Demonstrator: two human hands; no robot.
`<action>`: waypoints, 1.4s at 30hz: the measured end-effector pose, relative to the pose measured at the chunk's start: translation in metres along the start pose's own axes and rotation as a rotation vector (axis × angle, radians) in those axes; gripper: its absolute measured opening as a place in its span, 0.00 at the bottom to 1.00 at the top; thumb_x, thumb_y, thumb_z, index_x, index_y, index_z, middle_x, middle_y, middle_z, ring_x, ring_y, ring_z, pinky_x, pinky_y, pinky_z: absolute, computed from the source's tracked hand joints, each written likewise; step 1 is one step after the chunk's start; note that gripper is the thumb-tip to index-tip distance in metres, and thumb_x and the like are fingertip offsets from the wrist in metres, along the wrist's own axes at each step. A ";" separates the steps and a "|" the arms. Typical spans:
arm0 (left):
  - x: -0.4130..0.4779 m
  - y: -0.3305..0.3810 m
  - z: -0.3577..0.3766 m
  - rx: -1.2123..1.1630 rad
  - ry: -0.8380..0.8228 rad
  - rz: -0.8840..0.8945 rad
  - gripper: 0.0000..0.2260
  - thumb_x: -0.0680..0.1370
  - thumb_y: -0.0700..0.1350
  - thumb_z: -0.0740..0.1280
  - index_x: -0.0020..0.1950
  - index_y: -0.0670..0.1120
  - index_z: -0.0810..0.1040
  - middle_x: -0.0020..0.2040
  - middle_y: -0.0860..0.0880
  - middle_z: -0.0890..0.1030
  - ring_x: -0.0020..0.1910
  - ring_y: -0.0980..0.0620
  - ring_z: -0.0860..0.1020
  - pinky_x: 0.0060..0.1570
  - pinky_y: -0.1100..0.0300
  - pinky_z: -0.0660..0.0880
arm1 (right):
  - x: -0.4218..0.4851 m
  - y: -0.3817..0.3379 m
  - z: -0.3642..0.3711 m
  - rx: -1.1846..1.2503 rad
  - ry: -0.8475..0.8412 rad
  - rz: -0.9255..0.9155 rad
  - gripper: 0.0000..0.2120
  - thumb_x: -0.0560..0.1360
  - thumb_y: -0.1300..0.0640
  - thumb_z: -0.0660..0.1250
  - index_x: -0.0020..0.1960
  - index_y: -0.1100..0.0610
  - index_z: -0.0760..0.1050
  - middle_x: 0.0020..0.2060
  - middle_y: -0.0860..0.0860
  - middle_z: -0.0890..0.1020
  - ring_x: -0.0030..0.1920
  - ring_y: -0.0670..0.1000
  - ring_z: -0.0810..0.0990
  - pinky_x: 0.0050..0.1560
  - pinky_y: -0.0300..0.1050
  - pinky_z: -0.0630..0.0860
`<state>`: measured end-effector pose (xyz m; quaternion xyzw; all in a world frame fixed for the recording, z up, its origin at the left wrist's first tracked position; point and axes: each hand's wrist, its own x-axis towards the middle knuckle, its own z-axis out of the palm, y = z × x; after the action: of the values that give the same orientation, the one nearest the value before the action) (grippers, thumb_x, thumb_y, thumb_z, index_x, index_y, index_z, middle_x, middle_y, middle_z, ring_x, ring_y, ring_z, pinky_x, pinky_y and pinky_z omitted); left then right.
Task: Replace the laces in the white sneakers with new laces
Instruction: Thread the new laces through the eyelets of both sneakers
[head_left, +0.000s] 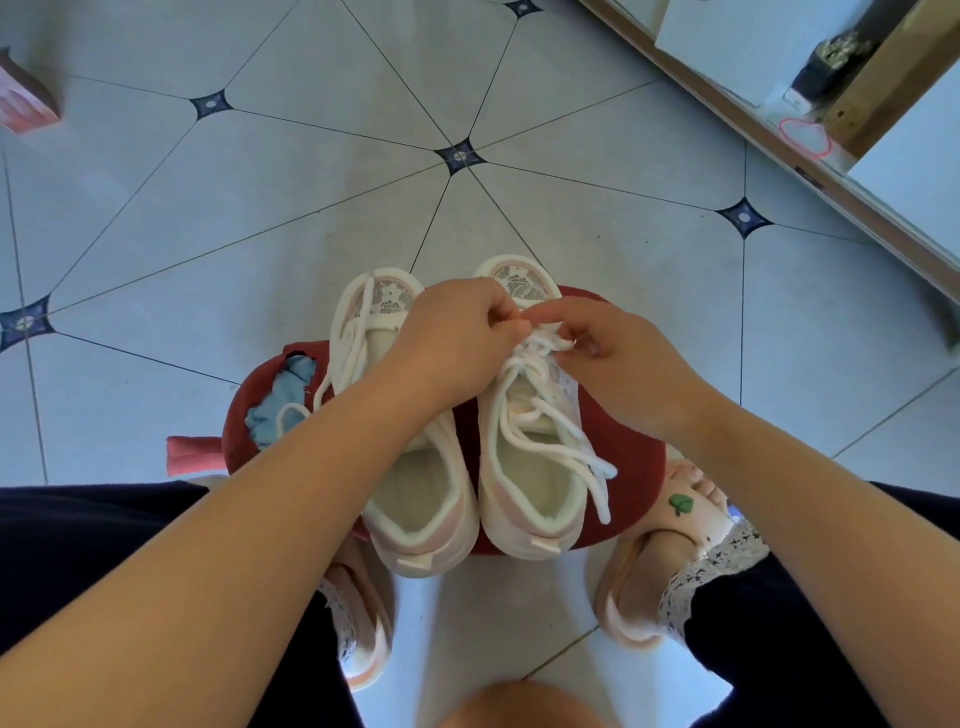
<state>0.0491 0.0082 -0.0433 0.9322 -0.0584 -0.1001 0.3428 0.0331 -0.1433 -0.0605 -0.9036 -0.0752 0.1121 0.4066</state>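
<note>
A laced sneaker (524, 499) and an unlaced sneaker (415, 499) stand side by side on a red stool (628, 431), heels toward the person. A white lace (545, 415) crisscrosses the laced one. The left hand (452, 332) and right hand (618, 358) meet near its toe, both pinching that lace. A loose lace (345, 332) lies across the unlaced sneaker and ends near a blue cloth (283, 395). A tiled floor (260, 208) surrounds the stool.

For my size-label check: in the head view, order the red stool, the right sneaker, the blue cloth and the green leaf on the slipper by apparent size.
Largest to smallest:
1. red stool, though the shoes and arms cover part of it
2. right sneaker
3. blue cloth
4. green leaf
</note>
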 end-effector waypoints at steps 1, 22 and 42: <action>0.002 -0.001 0.002 0.011 0.024 -0.015 0.05 0.77 0.45 0.65 0.41 0.48 0.76 0.35 0.57 0.73 0.36 0.58 0.71 0.36 0.66 0.67 | 0.001 0.000 0.000 -0.042 -0.013 -0.010 0.20 0.74 0.68 0.61 0.58 0.47 0.76 0.38 0.39 0.72 0.36 0.38 0.71 0.40 0.24 0.65; 0.006 0.000 0.006 -0.668 -0.007 -0.411 0.13 0.80 0.41 0.59 0.36 0.43 0.74 0.32 0.48 0.72 0.32 0.51 0.69 0.35 0.58 0.69 | 0.001 -0.001 -0.004 -0.210 -0.012 -0.084 0.14 0.74 0.65 0.64 0.55 0.50 0.73 0.42 0.43 0.74 0.42 0.45 0.73 0.40 0.27 0.66; -0.001 -0.005 0.007 -0.799 -0.144 -0.372 0.13 0.77 0.36 0.62 0.34 0.46 0.74 0.33 0.50 0.74 0.32 0.54 0.68 0.37 0.60 0.66 | 0.004 -0.006 0.008 0.343 0.196 0.126 0.11 0.75 0.60 0.65 0.41 0.44 0.76 0.36 0.47 0.81 0.39 0.48 0.79 0.49 0.46 0.76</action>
<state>0.0465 0.0075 -0.0516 0.7121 0.1299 -0.2394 0.6471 0.0346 -0.1328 -0.0620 -0.8306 0.0415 0.0599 0.5520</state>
